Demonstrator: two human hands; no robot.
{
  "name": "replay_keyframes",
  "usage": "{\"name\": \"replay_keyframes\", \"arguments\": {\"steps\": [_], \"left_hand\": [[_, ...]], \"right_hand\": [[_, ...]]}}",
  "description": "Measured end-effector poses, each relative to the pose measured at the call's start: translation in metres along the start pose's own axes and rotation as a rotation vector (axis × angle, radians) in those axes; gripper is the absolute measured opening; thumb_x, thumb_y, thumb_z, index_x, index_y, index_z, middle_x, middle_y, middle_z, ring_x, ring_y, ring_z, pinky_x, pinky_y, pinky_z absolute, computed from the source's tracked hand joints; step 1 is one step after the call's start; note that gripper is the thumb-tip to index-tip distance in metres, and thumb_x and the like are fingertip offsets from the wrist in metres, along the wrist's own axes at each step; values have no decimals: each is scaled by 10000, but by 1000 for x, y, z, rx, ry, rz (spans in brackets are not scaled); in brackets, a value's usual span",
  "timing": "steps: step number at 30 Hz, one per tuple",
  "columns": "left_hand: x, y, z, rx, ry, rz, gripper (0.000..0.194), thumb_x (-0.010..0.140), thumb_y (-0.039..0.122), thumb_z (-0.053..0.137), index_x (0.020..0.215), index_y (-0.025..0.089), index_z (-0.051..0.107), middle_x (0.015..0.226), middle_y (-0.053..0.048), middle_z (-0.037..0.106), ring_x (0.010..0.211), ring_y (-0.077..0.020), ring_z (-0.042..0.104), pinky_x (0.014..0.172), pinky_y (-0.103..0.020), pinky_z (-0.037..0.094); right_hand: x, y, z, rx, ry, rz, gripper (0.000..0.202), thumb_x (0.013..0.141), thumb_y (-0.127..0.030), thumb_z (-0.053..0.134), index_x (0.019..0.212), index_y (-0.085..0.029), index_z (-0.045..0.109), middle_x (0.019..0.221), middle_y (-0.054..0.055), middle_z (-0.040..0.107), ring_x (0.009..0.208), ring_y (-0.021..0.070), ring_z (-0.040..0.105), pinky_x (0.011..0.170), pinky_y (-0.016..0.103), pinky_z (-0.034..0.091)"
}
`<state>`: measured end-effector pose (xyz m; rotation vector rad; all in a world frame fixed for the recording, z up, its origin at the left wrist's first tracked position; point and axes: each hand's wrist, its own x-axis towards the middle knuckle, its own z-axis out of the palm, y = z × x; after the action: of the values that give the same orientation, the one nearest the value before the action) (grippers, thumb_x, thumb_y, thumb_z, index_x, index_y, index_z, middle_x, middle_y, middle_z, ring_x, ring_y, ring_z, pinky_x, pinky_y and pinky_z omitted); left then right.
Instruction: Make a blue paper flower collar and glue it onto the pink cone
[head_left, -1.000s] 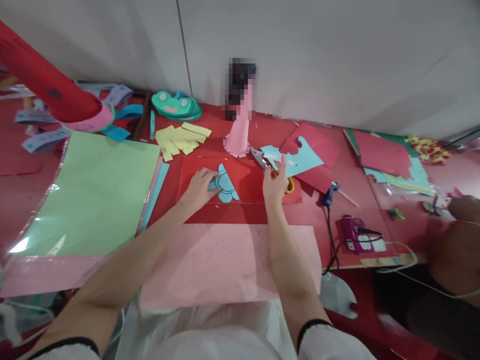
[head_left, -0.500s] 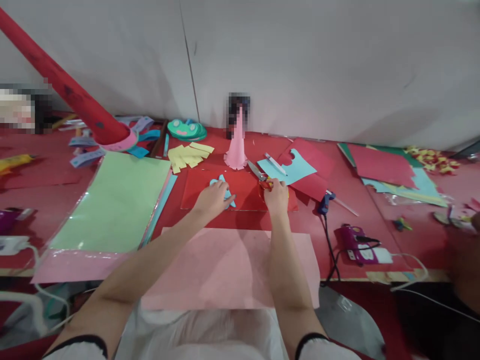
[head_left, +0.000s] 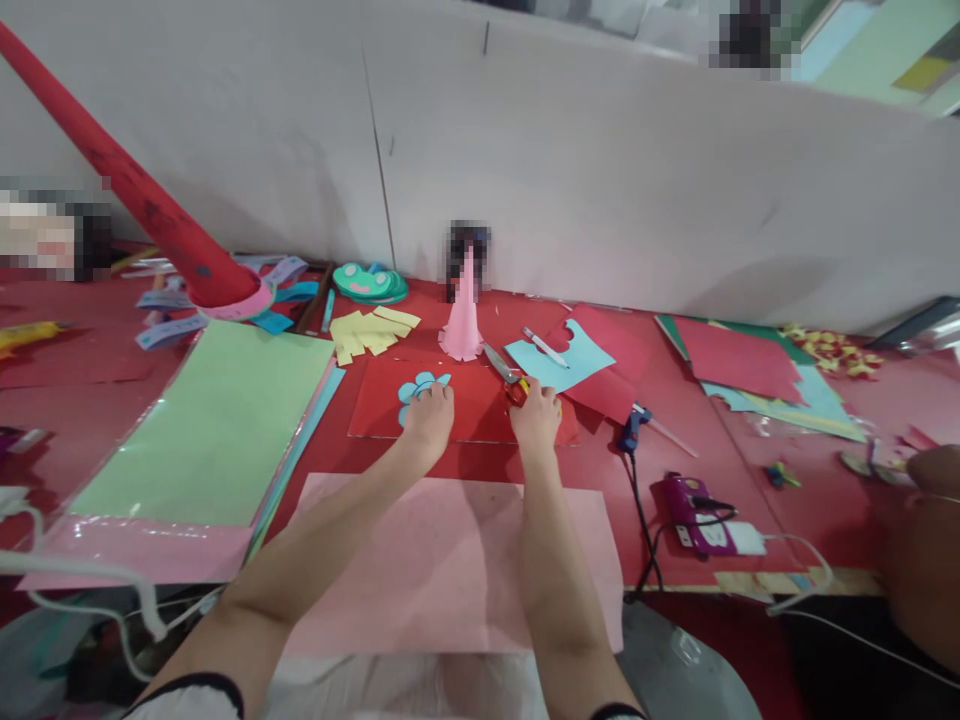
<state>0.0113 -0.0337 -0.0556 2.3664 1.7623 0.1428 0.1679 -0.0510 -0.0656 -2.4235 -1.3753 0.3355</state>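
Observation:
My left hand [head_left: 430,416] is closed, its fingers pinched at the right edge of a light blue paper flower [head_left: 411,388]. The flower's rounded petals show to the left of the fingers, over a red sheet [head_left: 480,420]; the rest of it is behind the hand. My right hand [head_left: 537,412] is closed round the red and yellow handles of a pair of scissors [head_left: 501,364]. Their blades point away and to the left, towards the foot of a pink paper cone [head_left: 463,325] with a fringed base.
Pink paper [head_left: 450,560] lies under my forearms. At left are green paper [head_left: 202,420] and a tall red cone [head_left: 150,200]. Yellow strips [head_left: 367,332] lie behind. To the right are cut blue paper [head_left: 581,362], a pen [head_left: 546,347], a corded glue gun [head_left: 634,425] and a purple power strip [head_left: 697,520].
My left fingers have drawn together, and the blue flower now shows more of its petals, left of the hand. My right hand stays on the scissors. The view has tilted up.

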Motion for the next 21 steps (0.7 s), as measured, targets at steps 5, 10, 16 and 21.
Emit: {"name": "replay_keyframes", "arguments": {"steps": [5, 10, 16, 21], "left_hand": [[-4, -29, 7, -92, 115, 170, 351, 788, -53, 374, 971, 155, 589, 974, -124, 658, 921, -249, 651, 911, -430, 475], [0, -50, 8, -235, 411, 201, 237, 832, 33, 476, 814, 216, 626, 1072, -53, 682, 1053, -205, 618, 1112, -457, 303], [8, -58, 12, -608, 594, 152, 92, 781, 151, 631, 706, 198, 657, 1302, -67, 543, 1235, -248, 490, 1035, -466, 410], [8, -55, 18, -725, 526, 183, 92, 786, 171, 628, 707, 210, 657, 1319, -39, 530, 1253, -234, 475, 1046, -469, 415]], "right_hand": [[-1, -3, 3, 96, -76, -10, 597, 757, -120, 501, 1343, -204, 427, 1106, 154, 542, 952, 271, 576, 801, 374, 429], [-5, -9, 4, 297, -113, 45, 605, 760, -187, 507, 1353, -210, 391, 1061, 126, 602, 938, 265, 590, 754, 378, 461], [-3, -15, 13, 1004, 1, -27, 515, 746, -329, 589, 1238, -264, 453, 872, -7, 596, 623, 114, 553, 578, 257, 468], [-6, -24, 20, 1439, -193, -10, 528, 688, -386, 681, 1160, -277, 470, 872, -36, 612, 424, 30, 419, 402, 196, 370]]}}
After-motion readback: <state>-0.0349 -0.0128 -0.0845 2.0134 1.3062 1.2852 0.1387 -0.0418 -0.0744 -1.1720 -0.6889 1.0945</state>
